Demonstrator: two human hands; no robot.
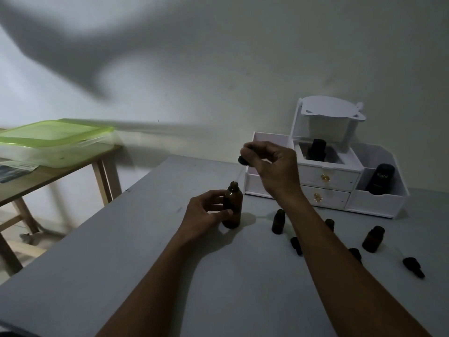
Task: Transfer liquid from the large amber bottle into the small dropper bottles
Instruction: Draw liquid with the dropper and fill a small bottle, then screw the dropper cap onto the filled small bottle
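The large amber bottle (233,207) stands upright and uncapped on the grey table (121,263), gripped at its side by my left hand (206,212). My right hand (272,164) hovers above and to the right of it, pinching a black cap (242,160) in its fingertips. To the right stand small amber dropper bottles: one (278,222) near my right forearm, one (329,224) partly hidden behind it, one (373,239) further right. Black dropper caps lie loose: one (296,245), another (355,255), a third (413,266).
A white desk organiser (328,181) with two drawers stands at the back right, holding a black bottle (316,149) and a black canister (380,178). At the left a wooden side table (60,171) carries a green-lidded plastic box (56,142).
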